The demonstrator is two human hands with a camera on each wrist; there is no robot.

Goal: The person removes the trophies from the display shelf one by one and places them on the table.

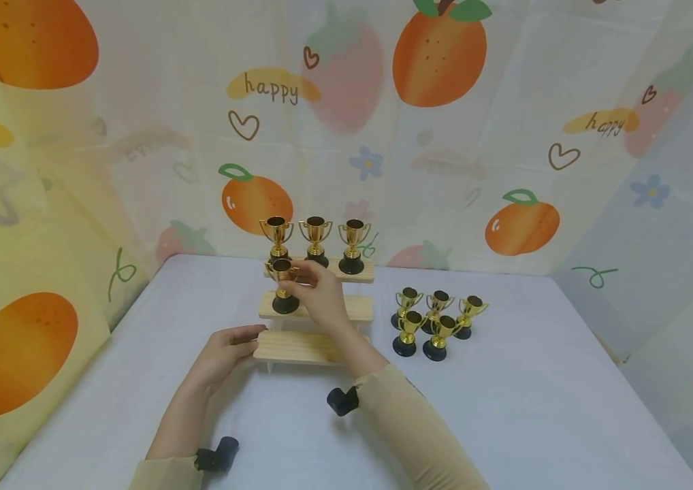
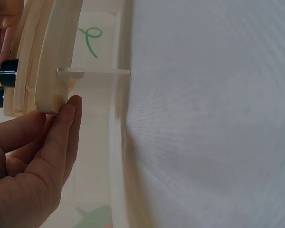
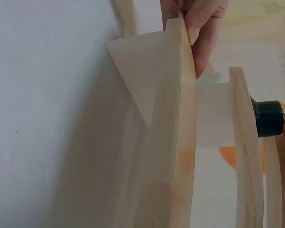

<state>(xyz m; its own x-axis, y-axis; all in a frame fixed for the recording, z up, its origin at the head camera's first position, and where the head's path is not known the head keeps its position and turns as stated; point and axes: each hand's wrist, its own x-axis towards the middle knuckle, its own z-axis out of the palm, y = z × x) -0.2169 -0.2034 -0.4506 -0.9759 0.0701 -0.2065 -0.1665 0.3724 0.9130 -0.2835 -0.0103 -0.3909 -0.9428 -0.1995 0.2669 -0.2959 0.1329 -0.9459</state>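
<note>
A three-step wooden display stand (image 1: pixel 297 347) with clear supports stands on the table. At the left end of its lowest step, my left hand (image 1: pixel 222 355) pinches the board between thumb and fingers, as the left wrist view shows. My right hand (image 1: pixel 324 299) holds a small gold trophy cup (image 1: pixel 286 303) by its upper part, upright at the left of the middle step. Its black base (image 3: pixel 270 118) appears against that step in the right wrist view. Along the top step stand three matching trophies (image 1: pixel 316 235), the left one partly hidden behind the held cup.
Several more gold trophies (image 1: pixel 409 333) stand in two rows on the white-covered table (image 1: pixel 536 381), right of the stand. A fruit-print cloth (image 1: pixel 444 150) hangs behind and at both sides. Each wrist bears a black camera mount (image 1: pixel 218 454).
</note>
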